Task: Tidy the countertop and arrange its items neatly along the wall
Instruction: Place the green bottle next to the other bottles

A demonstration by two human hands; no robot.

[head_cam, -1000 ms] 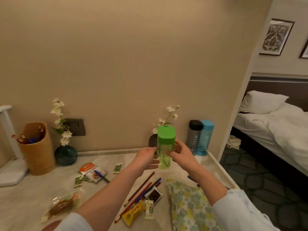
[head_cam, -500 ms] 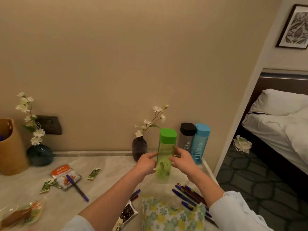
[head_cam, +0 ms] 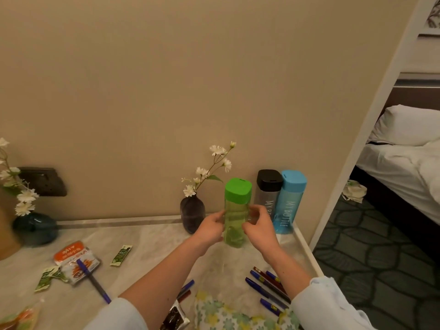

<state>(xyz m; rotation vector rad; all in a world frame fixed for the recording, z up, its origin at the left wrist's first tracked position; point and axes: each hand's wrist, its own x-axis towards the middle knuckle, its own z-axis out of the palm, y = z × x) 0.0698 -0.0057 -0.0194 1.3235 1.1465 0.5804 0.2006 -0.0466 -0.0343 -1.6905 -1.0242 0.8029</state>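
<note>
A clear green bottle (head_cam: 237, 210) with a green cap stands upright between my hands, its base at or just above the marble countertop (head_cam: 147, 244). My left hand (head_cam: 210, 228) grips its left side and my right hand (head_cam: 258, 225) grips its right side. Just behind it to the right, a black-capped grey bottle (head_cam: 267, 190) and a blue bottle (head_cam: 289, 201) stand against the wall. A dark vase with white flowers (head_cam: 192, 214) stands to the left of the green bottle.
Several pens (head_cam: 269, 285) lie by the right edge, a blue pen (head_cam: 92, 281) and snack packets (head_cam: 76, 259) at left. A teal vase (head_cam: 34, 228) stands at far left. A floral cloth (head_cam: 235, 314) lies at the front. The counter's right edge (head_cam: 307, 248) drops to the floor.
Both hands have carried the green bottle farther from me and lower, toward the wall beside the grey and blue bottles. My view has turned right.
</note>
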